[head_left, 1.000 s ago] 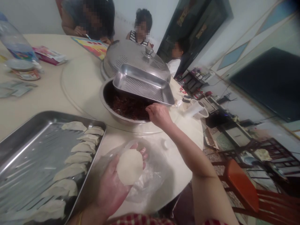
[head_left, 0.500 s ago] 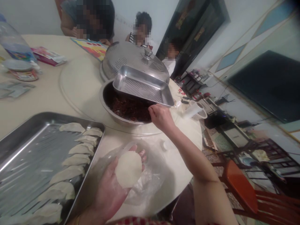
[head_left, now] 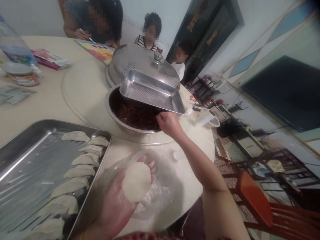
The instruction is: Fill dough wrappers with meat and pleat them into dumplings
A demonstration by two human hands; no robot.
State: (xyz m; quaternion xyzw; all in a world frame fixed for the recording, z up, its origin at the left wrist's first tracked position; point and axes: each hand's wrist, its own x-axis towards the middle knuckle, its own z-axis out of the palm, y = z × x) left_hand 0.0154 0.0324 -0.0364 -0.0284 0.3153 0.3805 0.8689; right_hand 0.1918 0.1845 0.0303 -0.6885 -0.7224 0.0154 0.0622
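Observation:
My left hand (head_left: pixel 117 205) lies palm up with a round white dough wrapper (head_left: pixel 136 182) resting on its fingers, above a clear plastic bag (head_left: pixel 160 186). My right hand (head_left: pixel 168 122) is closed at the near rim of a metal bowl (head_left: pixel 113 115) of dark red filling (head_left: pixel 137 115); what it grips is hidden. A small metal tray (head_left: pixel 151 91) leans over the bowl. At the lower left a large steel tray (head_left: pixel 30 156) carries several folded dumplings (head_left: pixel 80 170) in a row.
A domed metal lid (head_left: pixel 140 61) lies behind the bowl. Three people sit at the far side of the round table (head_left: pixel 50 100) by a colourful book (head_left: pixel 96 50). A plastic bottle (head_left: pixel 13 46) and packets are at the far left. An orange chair (head_left: pixel 255 203) stands to the right.
My right hand has shifted slightly at the bowl's rim. My left hand with the wrapper has dropped a little lower and to the left.

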